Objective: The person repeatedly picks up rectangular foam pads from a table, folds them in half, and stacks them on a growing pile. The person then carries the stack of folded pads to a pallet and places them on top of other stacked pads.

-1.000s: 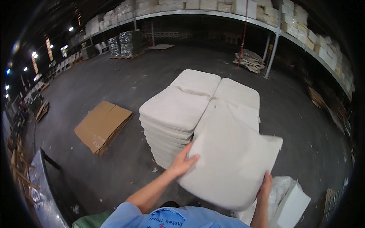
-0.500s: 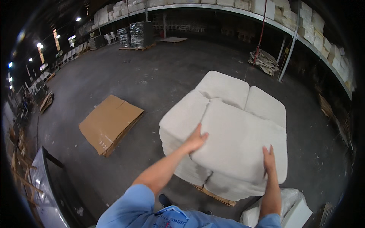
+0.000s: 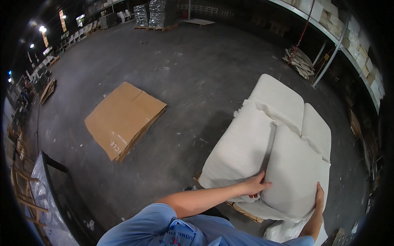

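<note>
Stacks of white foam cushions with rounded corners stand on a wooden pallet (image 3: 245, 212) in front of me, to the right. On top of the near right stack lies one white cushion (image 3: 289, 170), with a hand at each side. My left hand (image 3: 253, 185) grips its left edge near the front corner, thumb on the side and fingers partly hidden beneath. My right hand (image 3: 319, 196) holds the right edge with its fingers nearly straight. Beside it on the left is another white cushion stack (image 3: 238, 143), and two more stacks stand behind.
Flattened brown cardboard (image 3: 125, 119) lies on the grey floor to the left. A plastic-covered table (image 3: 47, 201) is at the lower left. Clear plastic wrapping (image 3: 283, 230) sits near my right arm. Farther off are wrapped stacks (image 3: 162, 14) and a rack post (image 3: 332, 53).
The cushion between my hands has turned and come down to line up with the near right stack. My view has shifted, and both hands have moved along with the cushion.
</note>
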`<state>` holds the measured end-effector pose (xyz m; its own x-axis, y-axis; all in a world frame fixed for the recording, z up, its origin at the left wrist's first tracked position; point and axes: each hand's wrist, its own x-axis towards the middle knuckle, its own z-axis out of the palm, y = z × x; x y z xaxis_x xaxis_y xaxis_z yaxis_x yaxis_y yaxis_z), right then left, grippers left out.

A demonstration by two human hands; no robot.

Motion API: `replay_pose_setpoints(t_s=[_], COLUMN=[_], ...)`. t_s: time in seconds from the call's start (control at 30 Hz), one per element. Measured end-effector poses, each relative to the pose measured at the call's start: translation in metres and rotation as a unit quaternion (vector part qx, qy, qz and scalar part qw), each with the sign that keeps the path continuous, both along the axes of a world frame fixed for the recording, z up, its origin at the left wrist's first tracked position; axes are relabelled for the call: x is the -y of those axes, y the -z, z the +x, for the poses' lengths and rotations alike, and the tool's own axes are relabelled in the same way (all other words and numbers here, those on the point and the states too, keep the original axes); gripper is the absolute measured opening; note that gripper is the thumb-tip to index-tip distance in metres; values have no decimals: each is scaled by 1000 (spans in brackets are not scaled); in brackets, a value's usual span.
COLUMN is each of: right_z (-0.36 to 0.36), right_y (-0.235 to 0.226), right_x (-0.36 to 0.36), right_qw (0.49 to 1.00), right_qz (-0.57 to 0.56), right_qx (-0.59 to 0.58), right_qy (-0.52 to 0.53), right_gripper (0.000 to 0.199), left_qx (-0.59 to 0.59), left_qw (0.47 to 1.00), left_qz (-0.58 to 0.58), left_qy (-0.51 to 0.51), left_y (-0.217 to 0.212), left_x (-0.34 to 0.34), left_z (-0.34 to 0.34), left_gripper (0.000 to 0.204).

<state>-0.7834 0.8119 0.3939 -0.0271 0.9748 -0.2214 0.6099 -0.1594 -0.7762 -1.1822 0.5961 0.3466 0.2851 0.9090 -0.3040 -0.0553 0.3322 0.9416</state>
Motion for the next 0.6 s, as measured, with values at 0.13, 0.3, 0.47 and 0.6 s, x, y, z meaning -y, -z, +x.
replay_pose_setpoints(t_s=[0.13,0.3,0.47,0.6], right_z=[-24,-37,-104,-160], right_y=[-8,-8,35,36], right_x=[6,58,114,143], right_qw=[1000,999,991,969], right_qz=[0,-26,-38,64], right_qx=[26,29,36,51], right_qy=[-7,18,123,232], right_gripper=[70,65,65,66], left_qx=[61,141,70,121], left_qw=[996,983,978,966], left_qz=[8,-40,161,203], left_qy=[65,110,114,101], left_y=[17,3,0,-20], left_x=[9,2,-29,-64], left_z=[-33,-110,-182,-235], left_gripper=[115,119,112,111])
